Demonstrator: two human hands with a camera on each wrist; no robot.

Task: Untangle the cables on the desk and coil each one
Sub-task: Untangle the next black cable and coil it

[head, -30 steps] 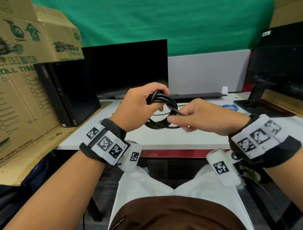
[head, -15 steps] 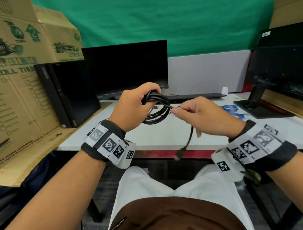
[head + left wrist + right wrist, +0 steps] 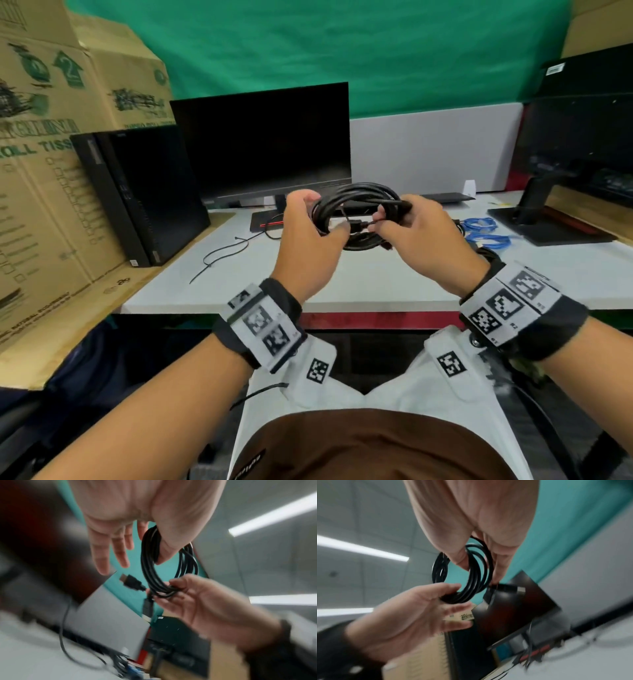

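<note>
A black cable (image 3: 356, 192), wound into a coil of several loops, is held up above the white desk (image 3: 376, 284) between both hands. My left hand (image 3: 318, 219) pinches the coil's left side between thumb and forefinger; the left wrist view shows that hand (image 3: 152, 555) with its other fingers loosely spread. My right hand (image 3: 383, 219) grips the opposite side, and in the right wrist view this hand (image 3: 479, 570) has thumb and fingers closed round the loops. Both black plugs (image 3: 130, 581) stick out beside the right hand's fingers.
A blue cable (image 3: 486, 233) lies on the desk to the right. A thin black tie (image 3: 219, 253) lies to the left. More black cable (image 3: 270, 233) trails by the monitor (image 3: 263, 144). A PC tower (image 3: 144, 195), cardboard boxes (image 3: 41, 171) and a second monitor's stand (image 3: 548, 219) border the desk.
The loose end that hung from my right hand has been wound up onto the coil. Both hands have risen and now hold the coil from opposite sides.
</note>
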